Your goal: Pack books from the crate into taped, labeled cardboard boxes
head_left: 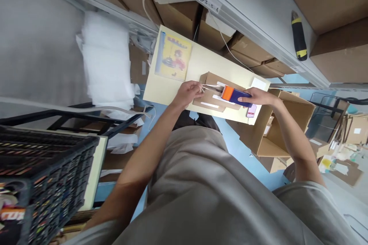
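My left hand (188,93) is closed in a pinch on thin white strings (211,85), whose loose ends stick out at the fingertips. My right hand (257,96) grips the dark blue end of a flat blue and orange box (237,95); its orange end points left, toward the strings. Whether the strings join this box cannot be made out. Under both hands, a brown cardboard box (208,104) with white labels lies on the cream tabletop (198,57). A phone with a pink screen (251,111) rests beside my right hand.
A yellow picture booklet (174,56) lies at the tabletop's left. A grey shelf (253,4) overhangs the far side, carrying a black and yellow utility knife (299,36). An open carton (283,126) stands at right, a black plastic crate (63,176) at lower left, white packing sheets (106,57) at left.
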Demonstrator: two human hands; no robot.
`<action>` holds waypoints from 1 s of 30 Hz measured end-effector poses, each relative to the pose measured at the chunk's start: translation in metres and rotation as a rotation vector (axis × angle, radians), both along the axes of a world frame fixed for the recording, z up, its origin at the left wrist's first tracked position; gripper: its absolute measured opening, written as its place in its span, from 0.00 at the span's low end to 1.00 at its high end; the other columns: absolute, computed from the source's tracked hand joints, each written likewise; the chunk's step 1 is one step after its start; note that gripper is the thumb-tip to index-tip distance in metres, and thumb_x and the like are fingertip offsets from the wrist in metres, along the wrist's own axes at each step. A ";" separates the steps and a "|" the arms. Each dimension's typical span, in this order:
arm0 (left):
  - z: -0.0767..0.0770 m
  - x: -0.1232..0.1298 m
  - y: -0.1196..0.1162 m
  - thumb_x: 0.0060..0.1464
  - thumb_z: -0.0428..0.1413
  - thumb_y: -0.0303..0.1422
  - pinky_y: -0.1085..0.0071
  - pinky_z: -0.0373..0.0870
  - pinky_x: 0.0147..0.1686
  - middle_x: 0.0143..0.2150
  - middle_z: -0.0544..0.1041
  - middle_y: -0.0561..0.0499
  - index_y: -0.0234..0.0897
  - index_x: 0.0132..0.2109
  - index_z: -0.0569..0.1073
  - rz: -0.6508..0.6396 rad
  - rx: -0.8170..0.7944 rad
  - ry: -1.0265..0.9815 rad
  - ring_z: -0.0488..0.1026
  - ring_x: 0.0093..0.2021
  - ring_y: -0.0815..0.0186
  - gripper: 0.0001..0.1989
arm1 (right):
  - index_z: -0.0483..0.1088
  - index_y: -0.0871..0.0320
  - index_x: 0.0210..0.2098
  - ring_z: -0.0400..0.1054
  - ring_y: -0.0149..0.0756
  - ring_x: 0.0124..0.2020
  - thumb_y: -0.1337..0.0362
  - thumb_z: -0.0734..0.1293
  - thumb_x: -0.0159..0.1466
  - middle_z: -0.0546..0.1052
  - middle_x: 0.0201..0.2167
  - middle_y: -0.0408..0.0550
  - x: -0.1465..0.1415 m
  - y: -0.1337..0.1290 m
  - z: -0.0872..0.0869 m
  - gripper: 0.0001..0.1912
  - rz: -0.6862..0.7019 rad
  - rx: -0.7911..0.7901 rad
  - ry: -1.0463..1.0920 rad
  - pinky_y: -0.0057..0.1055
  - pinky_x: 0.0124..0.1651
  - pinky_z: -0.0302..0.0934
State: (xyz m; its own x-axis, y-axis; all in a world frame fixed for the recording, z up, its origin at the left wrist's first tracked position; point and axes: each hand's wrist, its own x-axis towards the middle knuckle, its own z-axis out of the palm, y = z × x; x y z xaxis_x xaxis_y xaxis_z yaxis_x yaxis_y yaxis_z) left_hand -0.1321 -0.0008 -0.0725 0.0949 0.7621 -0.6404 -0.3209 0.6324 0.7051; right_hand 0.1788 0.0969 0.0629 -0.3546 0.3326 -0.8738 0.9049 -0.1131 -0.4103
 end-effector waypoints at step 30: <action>-0.061 -0.002 -0.004 0.59 0.71 0.39 0.52 0.87 0.55 0.35 0.78 0.52 0.39 0.39 0.74 0.022 -0.025 0.178 0.83 0.40 0.61 0.14 | 0.82 0.57 0.47 0.74 0.41 0.33 0.25 0.73 0.64 0.84 0.31 0.48 -0.022 -0.019 -0.032 0.39 -0.082 -0.010 0.008 0.36 0.40 0.65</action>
State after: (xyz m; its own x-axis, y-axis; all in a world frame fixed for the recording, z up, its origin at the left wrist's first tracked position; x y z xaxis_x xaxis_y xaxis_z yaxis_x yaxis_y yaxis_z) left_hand -0.1340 -0.0049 -0.1333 -0.0380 0.7467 -0.6641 -0.2061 0.6444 0.7364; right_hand 0.1572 0.0781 0.0307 -0.3332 0.3526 -0.8745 0.8893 -0.1907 -0.4157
